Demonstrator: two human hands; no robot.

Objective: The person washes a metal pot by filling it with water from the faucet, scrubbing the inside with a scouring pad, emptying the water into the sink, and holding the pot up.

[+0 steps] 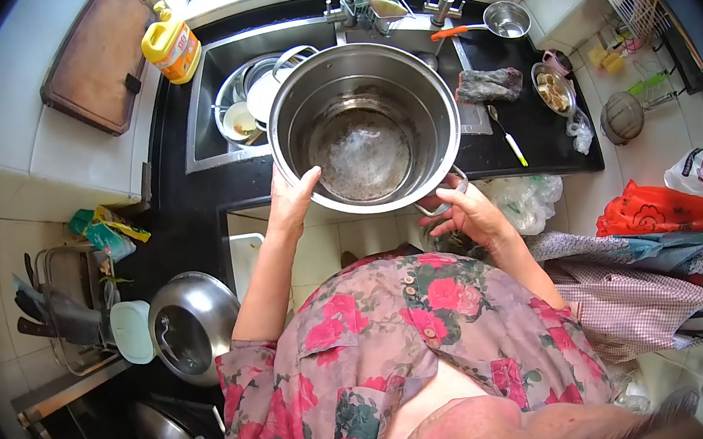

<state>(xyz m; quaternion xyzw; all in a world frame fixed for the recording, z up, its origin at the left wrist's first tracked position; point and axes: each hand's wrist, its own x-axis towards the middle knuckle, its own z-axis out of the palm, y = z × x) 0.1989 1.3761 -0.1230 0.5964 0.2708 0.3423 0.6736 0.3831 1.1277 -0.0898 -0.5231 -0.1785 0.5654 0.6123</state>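
Note:
A large steel stockpot [365, 148] is tipped toward me over the front of the sink, its stained inside facing up. My left hand [292, 196] grips its near left side, thumb over the rim and the other fingers hidden beneath. With my right hand [468, 210] I hold the pot by the loop handle [444, 196] at its near right. Behind the pot, bowls and a steel basin [237, 89] lie in the left part of the double sink [208, 67]. To the pot's right rest a grey cloth [490, 85] and a spoon [509, 136].
A yellow detergent jug [173, 49] stands left of the sink, below a cutting board [97, 58]. An orange-handled saucepan [506, 20] sits at the back right beside a food bowl [554, 91]. At left are a knife rack [76, 311] and a steel lid [194, 324].

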